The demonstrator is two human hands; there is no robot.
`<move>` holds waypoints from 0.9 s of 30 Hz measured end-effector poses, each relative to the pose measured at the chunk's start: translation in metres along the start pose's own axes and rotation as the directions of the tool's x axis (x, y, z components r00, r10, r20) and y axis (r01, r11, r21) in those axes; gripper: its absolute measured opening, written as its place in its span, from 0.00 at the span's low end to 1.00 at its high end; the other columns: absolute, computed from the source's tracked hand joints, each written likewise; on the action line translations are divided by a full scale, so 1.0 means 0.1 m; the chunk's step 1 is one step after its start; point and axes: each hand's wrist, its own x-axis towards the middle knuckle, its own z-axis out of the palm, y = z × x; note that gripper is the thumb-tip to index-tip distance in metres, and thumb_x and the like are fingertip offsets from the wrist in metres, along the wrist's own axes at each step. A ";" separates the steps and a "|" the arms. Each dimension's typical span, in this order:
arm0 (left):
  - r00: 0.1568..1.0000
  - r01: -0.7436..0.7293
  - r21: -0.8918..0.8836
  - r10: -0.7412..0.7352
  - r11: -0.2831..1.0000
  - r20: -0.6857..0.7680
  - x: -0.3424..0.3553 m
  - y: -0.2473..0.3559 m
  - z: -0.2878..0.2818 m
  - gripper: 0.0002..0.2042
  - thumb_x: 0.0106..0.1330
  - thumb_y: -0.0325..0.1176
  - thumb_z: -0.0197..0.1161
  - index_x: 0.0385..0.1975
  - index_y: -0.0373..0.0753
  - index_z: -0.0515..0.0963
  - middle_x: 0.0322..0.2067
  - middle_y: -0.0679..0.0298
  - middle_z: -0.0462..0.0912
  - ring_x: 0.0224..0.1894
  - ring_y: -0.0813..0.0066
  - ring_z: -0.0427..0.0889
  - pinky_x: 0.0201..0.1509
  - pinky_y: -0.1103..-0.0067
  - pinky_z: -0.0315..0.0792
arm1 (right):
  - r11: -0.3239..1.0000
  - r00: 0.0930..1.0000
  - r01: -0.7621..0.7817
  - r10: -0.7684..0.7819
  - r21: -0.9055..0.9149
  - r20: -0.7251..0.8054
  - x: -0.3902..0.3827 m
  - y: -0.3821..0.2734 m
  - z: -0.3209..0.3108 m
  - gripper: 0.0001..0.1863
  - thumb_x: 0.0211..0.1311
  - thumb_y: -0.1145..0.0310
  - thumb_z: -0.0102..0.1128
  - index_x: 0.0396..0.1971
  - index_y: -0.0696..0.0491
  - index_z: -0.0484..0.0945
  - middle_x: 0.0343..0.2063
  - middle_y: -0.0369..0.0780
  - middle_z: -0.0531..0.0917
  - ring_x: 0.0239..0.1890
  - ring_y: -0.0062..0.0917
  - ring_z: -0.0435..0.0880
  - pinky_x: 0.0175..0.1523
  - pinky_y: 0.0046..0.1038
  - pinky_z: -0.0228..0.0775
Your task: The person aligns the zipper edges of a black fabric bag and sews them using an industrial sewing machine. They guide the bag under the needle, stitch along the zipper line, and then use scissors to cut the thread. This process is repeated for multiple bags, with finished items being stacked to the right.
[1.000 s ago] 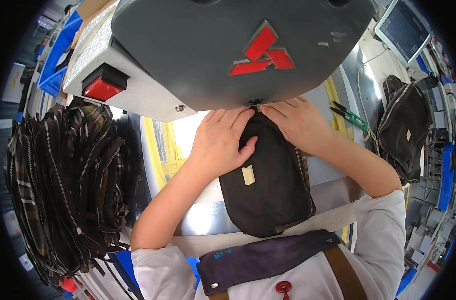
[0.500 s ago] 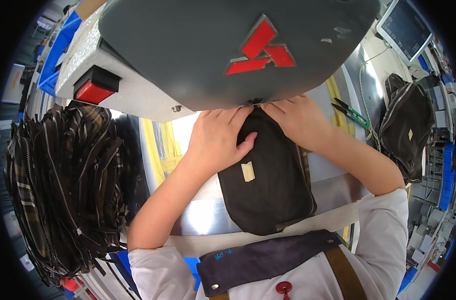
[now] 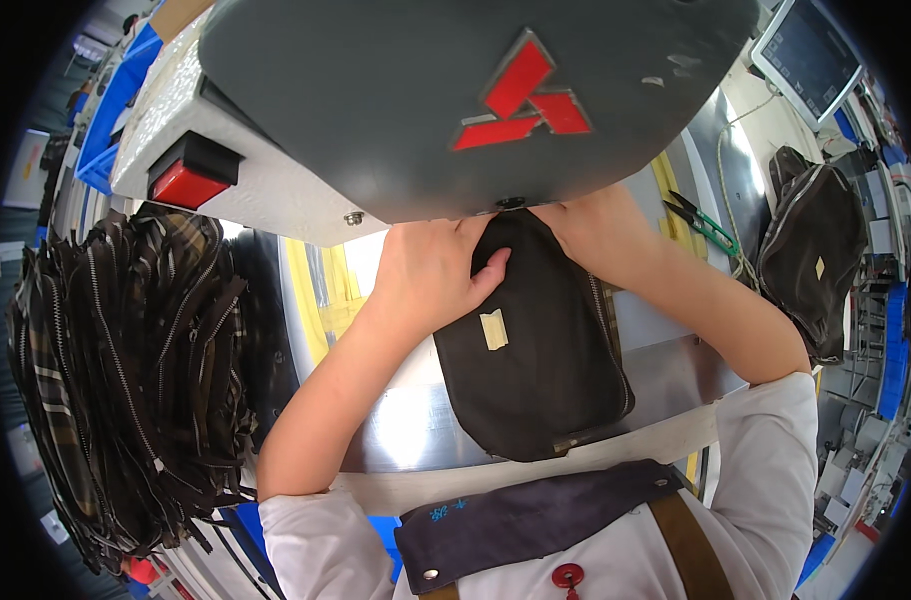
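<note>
Head view, centre: the left hand (image 3: 428, 262) and right hand (image 3: 598, 236) touch a dark zippered pouch (image 3: 538, 375); the grey machine head (image 3: 391, 105) hides their fingertips, so clamping cannot be told.

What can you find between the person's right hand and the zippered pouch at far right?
The head view shows green-handled thread snips between the right hand and that zippered pouch, yellow tape nearer the hand and a pale cord nearer the pouch.

Green-handled snips (image 3: 706, 228) lie, blades apart, beside a pale cord (image 3: 744, 270). A white-framed screen (image 3: 809, 60) (tilted) occupies the upper right; a blue bin (image 3: 98, 166), upper left.
</note>
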 end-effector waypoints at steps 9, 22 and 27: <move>1.000 0.012 -0.052 -0.012 0.999 0.010 -0.02 0.01 0.01 0.19 0.50 0.34 0.69 0.43 0.38 0.79 0.41 0.60 0.82 0.41 0.58 0.81 0.46 0.69 0.74 | 1.000 0.999 0.021 -0.020 0.017 -0.025 -0.02 -0.02 -0.03 0.10 0.51 0.72 0.56 0.35 0.55 0.76 0.36 0.38 0.79 0.43 0.29 0.79 0.46 0.30 0.74; 1.000 0.002 -0.043 -0.001 0.999 0.015 -0.05 0.03 0.02 0.20 0.50 0.34 0.69 0.45 0.38 0.78 0.46 0.60 0.80 0.47 0.59 0.78 0.50 0.68 0.72 | 0.997 0.999 -0.031 0.031 0.073 -0.005 -0.06 -0.07 -0.03 0.12 0.51 0.73 0.55 0.37 0.57 0.77 0.38 0.40 0.79 0.45 0.30 0.80 0.50 0.30 0.74; 1.000 -0.013 -0.089 0.013 0.996 -0.004 -0.10 0.14 0.01 0.21 0.49 0.34 0.69 0.45 0.35 0.78 0.47 0.60 0.79 0.50 0.59 0.79 0.54 0.68 0.72 | 0.997 1.000 -0.003 0.003 0.079 0.004 -0.15 -0.13 -0.07 0.15 0.52 0.73 0.55 0.41 0.60 0.77 0.44 0.42 0.80 0.48 0.31 0.80 0.53 0.30 0.74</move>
